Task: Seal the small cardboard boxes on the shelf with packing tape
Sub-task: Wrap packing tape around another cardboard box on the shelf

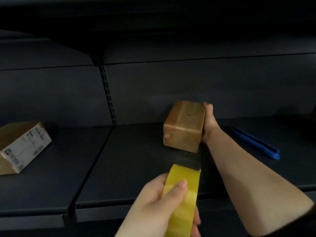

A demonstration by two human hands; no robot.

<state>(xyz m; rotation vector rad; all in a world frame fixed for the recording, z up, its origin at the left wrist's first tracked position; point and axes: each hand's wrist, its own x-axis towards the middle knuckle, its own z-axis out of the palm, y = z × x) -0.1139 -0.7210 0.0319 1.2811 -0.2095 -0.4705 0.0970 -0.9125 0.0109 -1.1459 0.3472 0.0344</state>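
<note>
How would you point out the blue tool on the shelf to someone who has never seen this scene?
Start at the dark shelf. Right of the box and the right hand lies a slim blue cutter. It is the only blue thing there.

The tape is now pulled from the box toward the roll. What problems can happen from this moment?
1. The stretched tape strip hangs free between the box and the tape roll; it may twist or stick to the shelf.
2. Only the right hand steadies the box from one side, so the left hand pulling the roll might drag or tip it.
3. The blue cutter lies beyond the right arm; reaching for it means letting go of something.
</note>
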